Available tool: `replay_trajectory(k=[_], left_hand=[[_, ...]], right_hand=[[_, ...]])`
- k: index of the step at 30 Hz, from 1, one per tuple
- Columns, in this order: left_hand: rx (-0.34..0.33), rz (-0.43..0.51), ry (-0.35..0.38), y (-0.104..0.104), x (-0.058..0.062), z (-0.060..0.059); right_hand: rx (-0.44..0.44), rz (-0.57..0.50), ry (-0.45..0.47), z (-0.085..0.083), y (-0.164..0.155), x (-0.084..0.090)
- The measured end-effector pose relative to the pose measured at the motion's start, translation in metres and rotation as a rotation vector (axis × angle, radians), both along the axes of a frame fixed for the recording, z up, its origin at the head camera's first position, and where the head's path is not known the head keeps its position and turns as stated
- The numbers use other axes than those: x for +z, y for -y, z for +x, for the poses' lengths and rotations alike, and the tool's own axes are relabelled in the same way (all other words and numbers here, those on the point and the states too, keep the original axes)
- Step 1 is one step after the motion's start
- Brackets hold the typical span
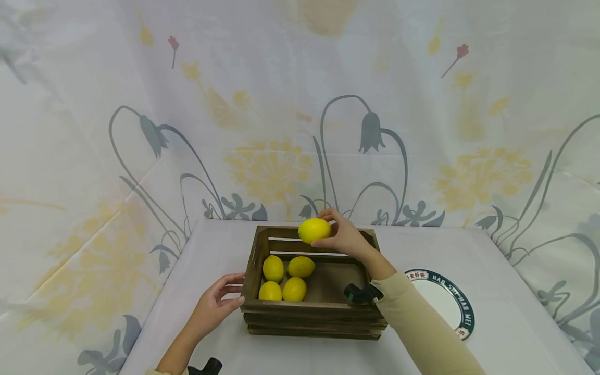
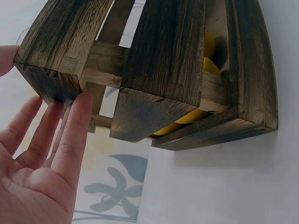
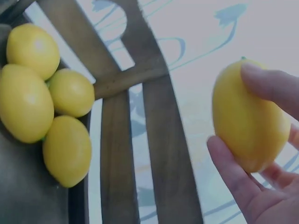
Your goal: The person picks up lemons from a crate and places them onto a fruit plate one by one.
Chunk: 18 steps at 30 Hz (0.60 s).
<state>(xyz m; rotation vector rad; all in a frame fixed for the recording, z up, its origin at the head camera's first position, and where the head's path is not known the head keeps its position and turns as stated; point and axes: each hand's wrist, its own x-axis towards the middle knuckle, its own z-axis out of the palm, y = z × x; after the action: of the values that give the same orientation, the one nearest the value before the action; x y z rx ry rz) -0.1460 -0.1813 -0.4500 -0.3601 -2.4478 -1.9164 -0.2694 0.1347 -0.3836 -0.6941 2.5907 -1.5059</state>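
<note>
Five lemons: four (image 1: 286, 278) lie in the crate (image 1: 314, 312), at its 9 o'clock end; one lemon (image 1: 314, 229) is held above the crate's 12 o'clock rim, pinched by the right hand (image 1: 344, 237). Left hand (image 1: 213, 307): fingers straight, touching the crate's 9 o'clock corner, grasping nothing. Plate (image 1: 461, 307): at 3 o'clock of the crate, apart. Table (image 1: 506, 333): white cloth. Backdrop (image 1: 281, 130): floral sheet.

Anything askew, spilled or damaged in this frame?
Nothing stands out. The wooden crate sits flat on the table, four lemons lie inside it, the right hand holds a fifth lemon above it, and the left hand touches its corner. The plate looks intact.
</note>
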Motion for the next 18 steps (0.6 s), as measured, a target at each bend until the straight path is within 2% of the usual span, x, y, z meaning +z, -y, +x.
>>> replay_trajectory(k=[10,18], left_hand=[[0.002,-0.005,0.006,0.0,-0.001,-0.001],[0.003,-0.003,0.006,0.0,-0.001,-0.001]], right_hand=[[-0.182,-0.112,0.007,0.01,-0.005,0.014],[-0.222,-0.14,-0.029,0.018,-0.018,0.02]])
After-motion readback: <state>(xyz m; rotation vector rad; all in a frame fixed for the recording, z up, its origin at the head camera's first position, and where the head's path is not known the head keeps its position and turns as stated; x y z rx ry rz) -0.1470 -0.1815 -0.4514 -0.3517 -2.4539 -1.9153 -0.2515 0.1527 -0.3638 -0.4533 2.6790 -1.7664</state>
